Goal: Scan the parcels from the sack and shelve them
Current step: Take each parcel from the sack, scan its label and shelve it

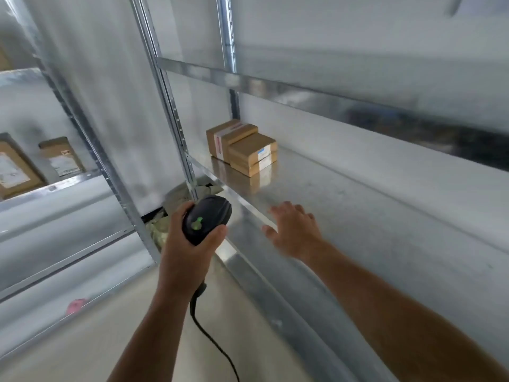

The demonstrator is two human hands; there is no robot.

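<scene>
Left hand [190, 245] grips scanner [207, 219] — nose aimed away toward parcels [242, 147]; right hand [294, 231] spread over shelf [371, 216].

Bright, even, diffuse light. Motion blur smears the frame, worst at the edges. The metal shelf [358, 216] shows soft glare.

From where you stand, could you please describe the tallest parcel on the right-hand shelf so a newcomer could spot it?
Find the metal shelf under the right hand and follow it to its far left end. The tallest parcel stands there, behind two flat stacked boxes; it alone carries white tape with red print.
</scene>
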